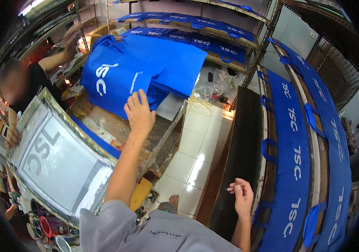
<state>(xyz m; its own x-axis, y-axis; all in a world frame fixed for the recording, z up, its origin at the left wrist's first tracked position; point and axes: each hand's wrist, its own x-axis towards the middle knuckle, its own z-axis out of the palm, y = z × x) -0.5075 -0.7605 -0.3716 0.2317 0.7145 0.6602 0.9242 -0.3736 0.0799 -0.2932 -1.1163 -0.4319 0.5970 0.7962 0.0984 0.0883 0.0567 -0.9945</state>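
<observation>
Matt cloth bags at upper centre — rough wooden table left of centre — smooth, glossy floor tiles mid-frame.

Left of the fingers of the left hand, a co-worker's raised hand (its fingers indistinct) is blurred.

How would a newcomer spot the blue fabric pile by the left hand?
Find the stained wooden table left of the white tiled floor. On its far part lies the blue fabric pile, the left hand at its near edge. Its layers are heaped together, unlike the blue pieces laid flat in rows at the right.
</observation>
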